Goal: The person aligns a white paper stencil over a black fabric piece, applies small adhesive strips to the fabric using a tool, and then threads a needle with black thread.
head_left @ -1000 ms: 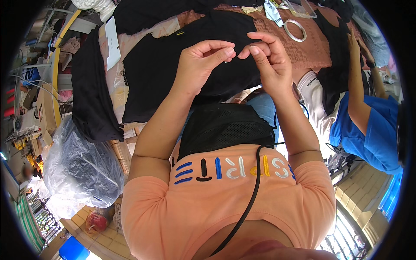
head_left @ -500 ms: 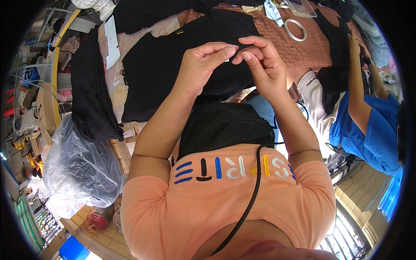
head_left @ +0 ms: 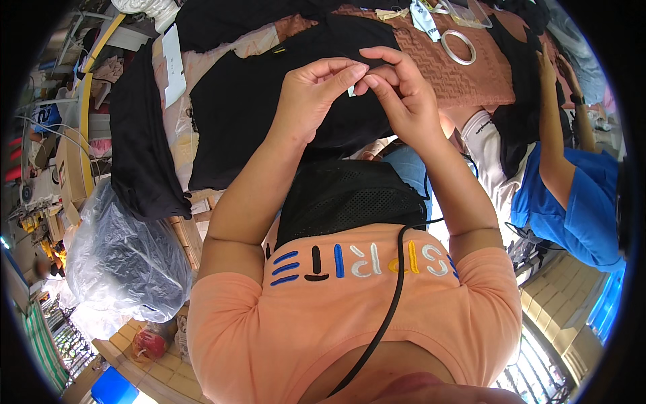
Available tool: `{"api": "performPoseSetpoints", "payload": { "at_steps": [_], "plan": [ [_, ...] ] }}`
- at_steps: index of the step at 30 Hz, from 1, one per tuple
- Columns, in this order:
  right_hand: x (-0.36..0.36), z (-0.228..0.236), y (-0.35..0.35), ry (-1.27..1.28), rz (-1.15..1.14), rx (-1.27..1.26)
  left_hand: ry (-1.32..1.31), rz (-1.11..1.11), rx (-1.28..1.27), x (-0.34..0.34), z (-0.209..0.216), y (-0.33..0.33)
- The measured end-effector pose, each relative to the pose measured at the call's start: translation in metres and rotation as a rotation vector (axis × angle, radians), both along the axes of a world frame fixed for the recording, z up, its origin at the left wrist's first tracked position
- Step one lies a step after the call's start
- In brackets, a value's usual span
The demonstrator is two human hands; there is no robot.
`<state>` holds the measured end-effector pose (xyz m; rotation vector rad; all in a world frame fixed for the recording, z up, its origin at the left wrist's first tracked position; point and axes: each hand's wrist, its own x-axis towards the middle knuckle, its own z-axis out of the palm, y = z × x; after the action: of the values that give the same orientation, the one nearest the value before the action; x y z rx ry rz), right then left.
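Note:
My left hand (head_left: 311,95) and my right hand (head_left: 406,94) are raised above a black garment (head_left: 245,111) spread flat on the table. Thumb and fingers of both are pinched, and their tips meet. Whatever sits between the tips is too small to make out. Just below the left fingertips shows a small white piece (head_left: 351,91); I cannot tell whether it is held or lies on the cloth. A small label (head_left: 278,50) marks the garment's far edge.
A white ring-shaped roll (head_left: 459,47) lies on brown patterned cloth (head_left: 431,74), near a clear plastic box (head_left: 471,13). At right, a person in a blue shirt (head_left: 572,195) reaches over black cloth. A white paper strip (head_left: 173,67) and plastic-wrapped bundle (head_left: 128,256) are at left.
My right hand has moved slightly left, and its fingertips now meet those of my left hand. The other person's hands have shifted a little apart.

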<state>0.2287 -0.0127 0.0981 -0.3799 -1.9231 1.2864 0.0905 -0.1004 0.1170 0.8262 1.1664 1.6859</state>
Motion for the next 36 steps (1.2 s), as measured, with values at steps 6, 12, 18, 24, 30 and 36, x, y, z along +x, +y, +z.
{"api": "performPoseSetpoints", "payload": {
  "at_steps": [6, 12, 18, 24, 30, 36],
  "plan": [
    [-0.003, 0.005, 0.005, -0.049, 0.010, 0.010, 0.049, 0.030, 0.056, -0.005, -0.006, 0.004],
    [-0.006, -0.001, 0.011, -0.010, 0.085, -0.179, 0.059, 0.079, 0.058, -0.008, -0.010, 0.008],
    [-0.017, -0.002, 0.025, 0.011, 0.095, -0.242, 0.036, 0.125, 0.053, -0.014, -0.009, 0.016],
    [-0.021, -0.018, 0.063, -0.226, -0.232, 0.134, 0.079, 0.263, 0.018, -0.033, 0.001, 0.029],
    [-0.019, 0.001, 0.064, -0.130, -0.163, 0.242, 0.389, 0.239, -0.002, -0.037, -0.002, 0.028],
    [-0.022, 0.025, 0.054, 0.009, 0.110, -0.046, 0.479, 0.150, 0.013, -0.030, -0.004, 0.024]
  ]
}}
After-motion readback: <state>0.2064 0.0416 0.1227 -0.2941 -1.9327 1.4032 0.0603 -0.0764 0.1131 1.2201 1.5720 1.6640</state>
